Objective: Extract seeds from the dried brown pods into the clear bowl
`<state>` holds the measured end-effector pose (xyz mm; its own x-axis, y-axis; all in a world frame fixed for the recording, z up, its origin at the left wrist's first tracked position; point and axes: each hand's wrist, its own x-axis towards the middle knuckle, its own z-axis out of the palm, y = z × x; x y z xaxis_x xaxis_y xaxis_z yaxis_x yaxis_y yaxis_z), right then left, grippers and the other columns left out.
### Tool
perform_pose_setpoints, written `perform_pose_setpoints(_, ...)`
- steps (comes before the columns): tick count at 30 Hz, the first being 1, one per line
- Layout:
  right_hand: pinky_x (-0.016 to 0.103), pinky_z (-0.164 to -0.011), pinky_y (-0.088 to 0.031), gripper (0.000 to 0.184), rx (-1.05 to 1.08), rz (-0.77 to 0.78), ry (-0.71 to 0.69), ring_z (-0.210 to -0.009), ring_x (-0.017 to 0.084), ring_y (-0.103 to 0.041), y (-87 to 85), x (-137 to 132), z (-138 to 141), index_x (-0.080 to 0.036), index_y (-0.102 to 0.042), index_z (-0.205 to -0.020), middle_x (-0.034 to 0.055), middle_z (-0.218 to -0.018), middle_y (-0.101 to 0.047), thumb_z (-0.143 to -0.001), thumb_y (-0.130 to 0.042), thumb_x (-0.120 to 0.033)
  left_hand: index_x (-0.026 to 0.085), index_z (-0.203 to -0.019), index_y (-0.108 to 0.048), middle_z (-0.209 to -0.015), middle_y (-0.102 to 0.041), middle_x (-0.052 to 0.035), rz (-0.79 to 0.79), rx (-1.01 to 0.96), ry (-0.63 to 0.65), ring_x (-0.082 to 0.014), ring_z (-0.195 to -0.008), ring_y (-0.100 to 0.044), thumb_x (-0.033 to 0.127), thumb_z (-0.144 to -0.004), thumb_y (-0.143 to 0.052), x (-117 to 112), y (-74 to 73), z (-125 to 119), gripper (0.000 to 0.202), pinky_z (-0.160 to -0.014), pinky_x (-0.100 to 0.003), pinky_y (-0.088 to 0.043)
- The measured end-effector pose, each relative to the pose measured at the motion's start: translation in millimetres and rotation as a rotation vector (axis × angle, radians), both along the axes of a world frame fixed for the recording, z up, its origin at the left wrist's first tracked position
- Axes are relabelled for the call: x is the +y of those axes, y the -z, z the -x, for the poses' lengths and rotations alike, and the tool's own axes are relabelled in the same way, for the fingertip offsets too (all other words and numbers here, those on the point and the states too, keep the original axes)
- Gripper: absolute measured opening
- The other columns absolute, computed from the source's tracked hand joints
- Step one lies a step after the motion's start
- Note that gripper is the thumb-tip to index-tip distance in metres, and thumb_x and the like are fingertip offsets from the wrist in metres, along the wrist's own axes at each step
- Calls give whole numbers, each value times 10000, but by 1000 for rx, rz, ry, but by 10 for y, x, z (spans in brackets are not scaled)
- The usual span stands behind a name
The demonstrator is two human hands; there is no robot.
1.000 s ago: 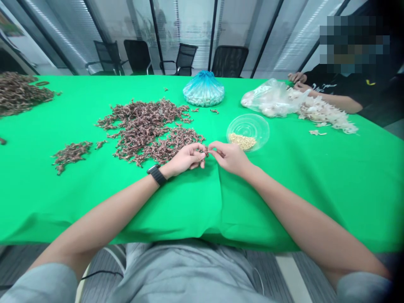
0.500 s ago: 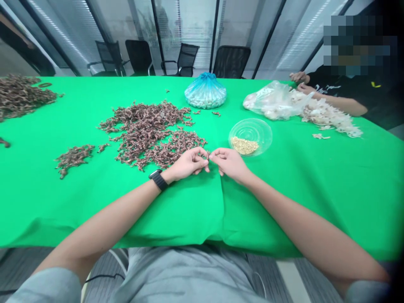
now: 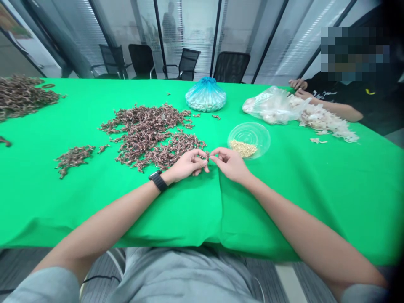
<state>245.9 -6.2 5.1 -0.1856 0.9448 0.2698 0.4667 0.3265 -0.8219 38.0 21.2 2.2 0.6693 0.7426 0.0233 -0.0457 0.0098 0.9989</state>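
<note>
My left hand (image 3: 188, 164), with a black watch on the wrist, and my right hand (image 3: 229, 163) meet fingertip to fingertip over the green tablecloth (image 3: 284, 189). Both pinch one small brown pod (image 3: 207, 158) between them. A large heap of the same brown pods (image 3: 151, 132) lies just beyond my left hand. A clear plastic bowl (image 3: 249, 139) with pale seeds in it stands just beyond my right hand.
A smaller pod heap (image 3: 74, 156) lies at the left and another heap (image 3: 22, 94) at the far left. A blue bag (image 3: 205, 95) sits at the back. A co-worker's hands (image 3: 298, 86) work by a clear bag (image 3: 273, 106) and white husks (image 3: 325, 122). Chairs stand behind.
Both hands stay together on the pod, fingers shifting slightly. The view has dipped a little, so the table's things sit lower in the picture.
</note>
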Motion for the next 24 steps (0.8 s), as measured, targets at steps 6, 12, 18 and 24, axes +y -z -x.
perform_pose_setpoints(6, 279, -675, -386, 244, -407, -286, -94, -676, 169, -604, 19, -9, -83, -227, -738, -1062, 49, -843, -738, -1005, -527, -337, 149, -991, -530, -726, -735, -46, 54, -10, 29, -65, -445, -522, 483, -846, -752, 36, 4, 25, 427, -442, -183, -377)
perform_pose_setpoints(12, 285, -736, -402, 295, -528, -319, -110, -811, 205, -673, -13, -26, -76, -207, -709, -1116, 96, -998, -771, -1042, -456, -339, 140, -989, -552, -735, -739, -54, 61, -3, 18, -66, -449, -525, 471, -833, -768, 34, -24, 37, 425, -438, -184, -369)
perform_pose_setpoints(18, 265, -603, -333, 230, -446, -278, -25, -572, 153, -542, -2, -49, 13, -187, -686, -1046, 15, -676, -645, -997, -510, -326, 136, -1001, -550, -728, -735, -54, 49, 3, 27, -65, -451, -526, 457, -833, -772, 27, -32, 40, 424, -439, -178, -369)
perform_pose_setpoints(24, 277, -589, -284, 225, -493, -259, 9, -570, 157, -518, -11, -63, 52, -195, -665, -942, 19, -662, -631, -992, -488, -325, 148, -1014, -541, -728, -733, -39, 18, 24, 21, -65, -454, -535, 459, -854, -751, 32, -22, 27, 408, -451, -179, -387)
